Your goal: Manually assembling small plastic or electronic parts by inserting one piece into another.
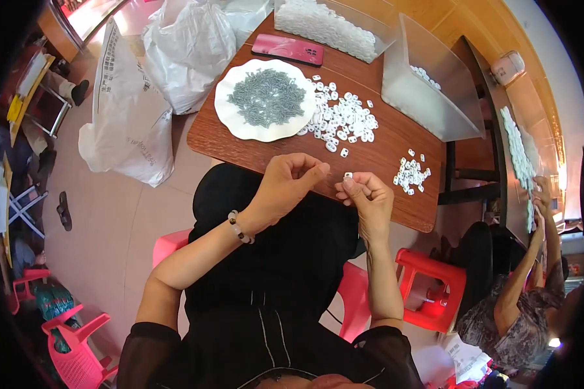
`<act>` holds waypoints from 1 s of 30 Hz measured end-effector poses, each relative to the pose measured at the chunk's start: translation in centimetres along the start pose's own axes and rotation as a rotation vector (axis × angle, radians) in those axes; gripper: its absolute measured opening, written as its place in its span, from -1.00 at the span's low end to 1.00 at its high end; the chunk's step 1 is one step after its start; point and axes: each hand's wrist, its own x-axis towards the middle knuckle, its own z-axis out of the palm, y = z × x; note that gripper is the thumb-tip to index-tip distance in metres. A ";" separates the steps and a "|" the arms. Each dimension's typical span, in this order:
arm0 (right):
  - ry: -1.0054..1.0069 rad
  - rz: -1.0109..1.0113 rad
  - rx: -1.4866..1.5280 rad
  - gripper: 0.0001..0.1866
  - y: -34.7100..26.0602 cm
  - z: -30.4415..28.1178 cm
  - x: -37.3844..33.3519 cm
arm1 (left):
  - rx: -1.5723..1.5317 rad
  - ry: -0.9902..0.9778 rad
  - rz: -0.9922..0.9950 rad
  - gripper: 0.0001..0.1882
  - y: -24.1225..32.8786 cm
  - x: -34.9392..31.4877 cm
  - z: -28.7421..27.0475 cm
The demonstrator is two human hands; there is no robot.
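Over my lap, at the near edge of the brown table (240, 146), both my hands are close together. My right hand (371, 198) pinches a small white plastic piece with holes (348, 175) between thumb and fingers. My left hand (291, 185), a beaded bracelet on its wrist, has thumb and forefinger closed at the tips; what they hold, if anything, is too small to make out. Beyond them stands a white scalloped plate (226, 110) with many small grey pins (266, 97). A loose heap of white plastic pieces (347, 118) lies beside it. Further right is a smaller pile of similar pieces (411, 175).
A pink phone (287, 49) lies behind the plate. Two clear bins (428, 97) with white pieces stand at the back. White sacks (133, 110) lean left of the table. A red stool (431, 288) stands at right, near another person (512, 308) working at a dark table.
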 end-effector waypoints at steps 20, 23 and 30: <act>0.068 -0.139 0.045 -0.86 0.2 1.2 -0.8 | -0.165 -0.029 -0.089 -0.79 -0.5 -0.4 1.4; 0.097 -0.176 0.026 -0.86 0.3 1.5 -0.9 | -0.184 -0.034 -0.117 -0.78 -0.9 -0.4 1.3; 0.109 -0.200 0.005 -0.84 0.5 1.5 -0.9 | -0.198 -0.031 -0.128 -0.78 -1.1 -0.3 1.3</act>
